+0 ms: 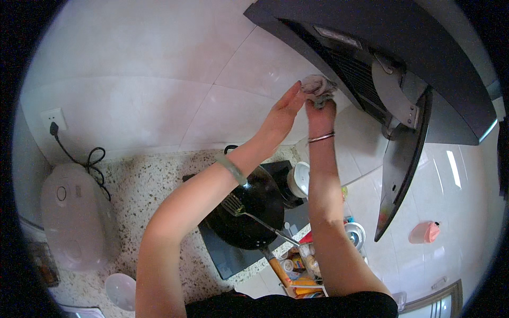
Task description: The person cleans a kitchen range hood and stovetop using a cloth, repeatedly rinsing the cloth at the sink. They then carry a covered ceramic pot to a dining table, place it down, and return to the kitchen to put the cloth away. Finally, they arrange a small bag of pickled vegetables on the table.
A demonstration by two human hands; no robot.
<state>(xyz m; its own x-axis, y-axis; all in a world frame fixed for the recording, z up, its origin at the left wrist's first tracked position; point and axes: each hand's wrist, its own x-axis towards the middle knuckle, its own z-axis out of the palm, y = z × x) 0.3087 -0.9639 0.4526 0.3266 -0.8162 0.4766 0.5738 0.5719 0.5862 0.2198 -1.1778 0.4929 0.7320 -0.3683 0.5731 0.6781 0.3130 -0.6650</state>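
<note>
A crumpled grey cloth [318,89] is held up in front of the tiled wall, near the lower edge of the range hood. My right hand [322,112] is closed round its underside, below a silver bracelet. My left hand [288,107], on the arm with a pale green bangle, grips the cloth's left side, its fingertips partly hidden by the folds. Below my arms a black wok [260,212] sits on the stove [233,262]. A slotted metal spatula [237,208] rests in it, its handle reaching over the rim.
The dark range hood [424,58] overhangs at the upper right, its glass panel [405,164] tilted down. A white pot [299,179] stands beside the wok. At left are a white rice cooker [77,217], a wall socket [53,117] and a white bowl [121,291] on the speckled counter [130,212].
</note>
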